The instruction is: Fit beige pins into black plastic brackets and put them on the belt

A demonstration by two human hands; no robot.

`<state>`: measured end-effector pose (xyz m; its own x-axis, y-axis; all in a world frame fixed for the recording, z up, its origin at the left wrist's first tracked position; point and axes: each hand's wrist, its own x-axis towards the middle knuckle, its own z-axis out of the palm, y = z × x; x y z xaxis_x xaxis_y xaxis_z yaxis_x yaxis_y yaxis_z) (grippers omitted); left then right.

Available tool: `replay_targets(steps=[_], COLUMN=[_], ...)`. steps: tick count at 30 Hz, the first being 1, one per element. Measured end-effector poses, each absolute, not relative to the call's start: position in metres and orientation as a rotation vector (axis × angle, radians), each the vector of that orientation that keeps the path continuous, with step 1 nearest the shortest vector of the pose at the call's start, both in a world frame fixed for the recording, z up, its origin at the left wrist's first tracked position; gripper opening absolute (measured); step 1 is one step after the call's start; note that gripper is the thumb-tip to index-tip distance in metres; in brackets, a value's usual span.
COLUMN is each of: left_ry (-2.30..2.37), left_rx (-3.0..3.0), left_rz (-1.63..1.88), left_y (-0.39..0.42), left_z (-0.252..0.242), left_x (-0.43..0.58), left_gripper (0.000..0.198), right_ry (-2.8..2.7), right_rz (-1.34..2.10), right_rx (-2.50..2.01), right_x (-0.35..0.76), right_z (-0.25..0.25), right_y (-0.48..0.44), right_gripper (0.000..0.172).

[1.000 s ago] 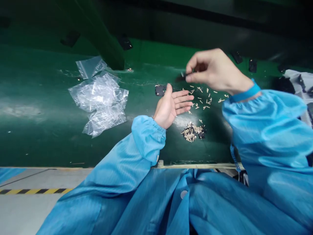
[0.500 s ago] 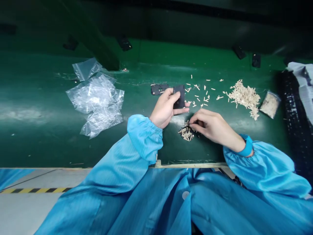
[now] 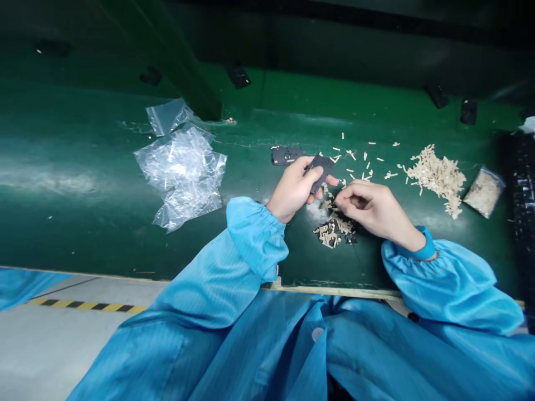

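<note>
Left hand point(image 3: 292, 189) gripping a black plate point(image 3: 321, 171), right hand point(image 3: 370, 206) pinching (item hidden), above beige scraps point(image 3: 335, 232)

Broad glossy dark-green painted work surface point(image 3: 71, 223), curved-looking through the wide lens, scuffed and pale with glare along the left. Diagonal dark-green structural beam point(image 3: 175, 61) at upper left. Dark overhead panel point(image 3: 355, 33) across the top, small black rectangular clips point(image 3: 438, 96) along its lower edge. Pale narrow edge strip point(image 3: 338, 292) along the near side. Below, smooth grey floor point(image 3: 54, 351) with black-and-yellow hazard tape point(image 3: 87, 306) and a blue floor strip point(image 3: 20, 287) at far left.
</note>
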<state>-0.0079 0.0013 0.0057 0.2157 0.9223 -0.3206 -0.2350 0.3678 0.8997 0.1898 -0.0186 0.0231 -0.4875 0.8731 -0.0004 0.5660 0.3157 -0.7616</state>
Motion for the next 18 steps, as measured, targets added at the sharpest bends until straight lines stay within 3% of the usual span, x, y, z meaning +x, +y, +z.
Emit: replay_targets(steps=[6, 12, 18], left_ry=[1.070, 1.074, 1.002], left_rx=[0.961, 0.975, 0.991], left_rz=[0.711, 0.592, 0.583], left_y=[-0.004, -0.005, -0.005], left_z=[0.013, 0.019, 0.017], left_x=[-0.009, -0.010, -0.011], left_gripper=[0.019, 0.025, 0.024], right_ry=[-1.910, -1.825, -1.906], right_rz=[0.787, 1.003, 0.982], right_rx=[-1.143, -1.079, -1.083], right_x=[0.195, 0.199, 0.202], right_z=[0.005, 0.003, 0.007], right_y=[-0.023, -0.024, -0.022], right_gripper=[0.006, 0.008, 0.007])
